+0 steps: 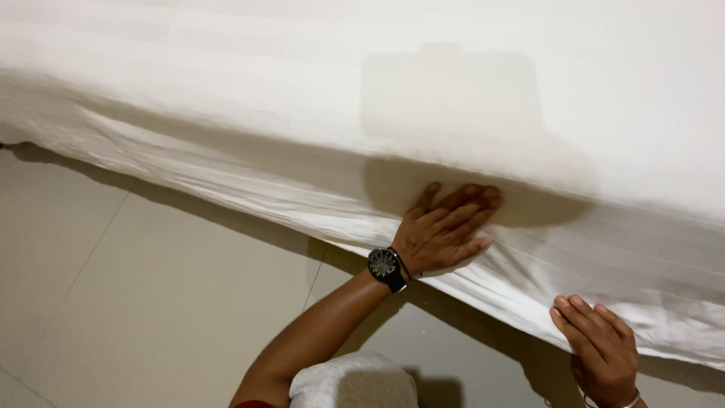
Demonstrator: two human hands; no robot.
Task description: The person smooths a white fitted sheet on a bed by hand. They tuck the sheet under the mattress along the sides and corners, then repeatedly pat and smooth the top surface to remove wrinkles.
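A white bed sheet point(317, 106) covers a mattress and hangs down over its side, with folds along the lower edge. My left hand point(445, 227) lies flat against the hanging side of the sheet, fingers together and pointing up to the right; a black wristwatch point(386, 267) sits on that wrist. My right hand point(600, 347) is lower and to the right, fingers curled over the sheet's bottom edge, gripping it from below. A thin bracelet shows on that wrist at the frame's bottom edge.
A pale tiled floor point(136, 302) runs under the bed's side on the left and below. A white rounded cloth shape point(355, 381), perhaps my knee or clothing, sits at the bottom centre. A shadow falls on the sheet above my left hand.
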